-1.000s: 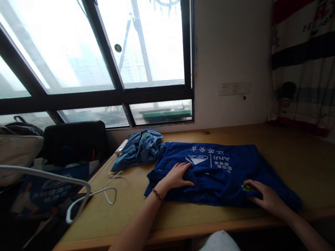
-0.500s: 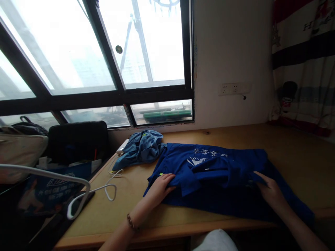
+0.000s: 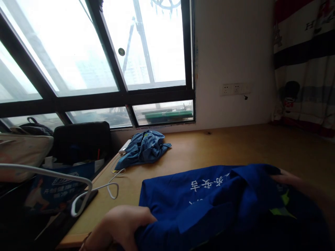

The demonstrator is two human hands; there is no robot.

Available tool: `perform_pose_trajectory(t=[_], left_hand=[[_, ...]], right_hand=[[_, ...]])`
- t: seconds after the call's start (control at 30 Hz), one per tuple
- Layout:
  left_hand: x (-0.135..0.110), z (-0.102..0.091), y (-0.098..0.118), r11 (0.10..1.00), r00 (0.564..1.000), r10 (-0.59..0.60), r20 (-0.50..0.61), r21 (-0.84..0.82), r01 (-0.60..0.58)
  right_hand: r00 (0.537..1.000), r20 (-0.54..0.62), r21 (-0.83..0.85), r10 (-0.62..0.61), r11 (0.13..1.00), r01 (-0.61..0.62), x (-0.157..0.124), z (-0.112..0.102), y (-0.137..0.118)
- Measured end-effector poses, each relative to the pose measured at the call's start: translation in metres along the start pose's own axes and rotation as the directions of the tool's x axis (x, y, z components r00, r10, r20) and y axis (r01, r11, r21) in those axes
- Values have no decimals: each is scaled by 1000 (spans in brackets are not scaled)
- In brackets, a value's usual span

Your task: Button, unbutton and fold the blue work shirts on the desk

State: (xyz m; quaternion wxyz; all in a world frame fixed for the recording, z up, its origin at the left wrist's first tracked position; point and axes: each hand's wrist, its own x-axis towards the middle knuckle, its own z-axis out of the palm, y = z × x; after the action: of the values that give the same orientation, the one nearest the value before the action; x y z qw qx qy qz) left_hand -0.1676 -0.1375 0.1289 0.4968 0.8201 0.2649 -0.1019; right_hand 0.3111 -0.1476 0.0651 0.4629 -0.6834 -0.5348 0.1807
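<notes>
A dark blue work jacket (image 3: 209, 209) with white lettering and a yellow-green mark is gathered in front of me, lifted towards the table's front edge. At its left side my left hand (image 3: 128, 219) is closed on the cloth, thumb on top. My right hand (image 3: 288, 179) is at the jacket's upper right, blurred by motion, its fingers partly hidden by the fabric it grips. The collar lies folded between the two hands.
A crumpled lighter blue garment (image 3: 146, 148) lies on the wooden table (image 3: 188, 150) near the window. A white cable (image 3: 112, 186) loops at the table's left edge. Beyond that edge stand bags (image 3: 26, 153) and a black chair back (image 3: 82, 143). Wall sockets (image 3: 235, 89) sit behind.
Both hands have drawn the jacket off its flat lie, nearer to me. My left hand has moved down and left, my right hand outward. The jacket is now bunched and clear of the lighter garment.
</notes>
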Motion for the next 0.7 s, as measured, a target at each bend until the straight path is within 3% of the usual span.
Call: perform_pose_trajectory(t=[0.07, 0.1, 0.13, 0.17, 0.2, 0.27, 0.3, 0.33, 0.37, 0.4, 0.43, 0.47, 0.53, 0.57, 0.6, 0.63, 0.7], left_hand=[[10, -18, -12, 995, 982, -70, -175, 59, 81], [18, -30, -20, 984, 935, -113, -336, 93, 152], [29, -45, -27, 963, 840, -148, -523, 117, 242], [40, -61, -32, 931, 690, -164, -705, 121, 345], [54, -77, -36, 888, 519, -161, -839, 106, 447], [83, -108, -38, 775, 134, -101, -986, 6, 632], [99, -120, -36, 715, -37, -30, -999, -47, 698], [115, -129, -35, 672, -149, 41, -988, -83, 736], [131, -133, -35, 649, -185, 104, -977, -74, 757], [148, -134, -36, 647, -152, 152, -977, -18, 762], [164, -131, -39, 664, -52, 185, -981, 86, 743], [179, -125, -44, 689, 89, 214, -973, 215, 692], [204, -109, -58, 735, 379, 266, -887, 441, 516], [213, -101, -66, 742, 457, 278, -845, 491, 456], [219, -93, -73, 747, 505, 286, -815, 519, 415], [223, -87, -79, 751, 524, 287, -802, 528, 397], [226, -80, -88, 758, 527, 285, -801, 525, 388]], right_hand=[[963, 268, 274, 18, 957, -94, 16, 0, -9], [916, 402, 364, 2, 917, -162, 31, 0, -17], [877, 480, 372, -4, 907, -199, 50, 1, -27], [871, 490, 365, -22, 913, -182, 71, 4, -38], [911, 408, 358, -53, 928, -106, 92, 10, -49], [987, 102, 194, -127, 975, 106, 131, 32, -69], [982, -65, 10, -180, 983, 181, 145, 47, -77], [954, -165, -194, -252, 956, 219, 154, 65, -82], [936, -181, -368, -301, 904, 220, 157, 85, -84], [936, -112, -491, -333, 838, 239, 156, 106, -84], [940, 28, -557, -340, 776, 297, 151, 127, -82], [923, 199, -566, -330, 730, 383, 143, 147, -77], [874, 359, -521, -328, 706, 479, 122, 182, -65], [851, 407, -497, -333, 700, 512, 112, 195, -57], [832, 432, -473, -348, 698, 537, 103, 205, -49], [822, 436, -451, -367, 701, 552, 96, 212, -41], [815, 419, -401, -400, 724, 561, 89, 217, -29]])
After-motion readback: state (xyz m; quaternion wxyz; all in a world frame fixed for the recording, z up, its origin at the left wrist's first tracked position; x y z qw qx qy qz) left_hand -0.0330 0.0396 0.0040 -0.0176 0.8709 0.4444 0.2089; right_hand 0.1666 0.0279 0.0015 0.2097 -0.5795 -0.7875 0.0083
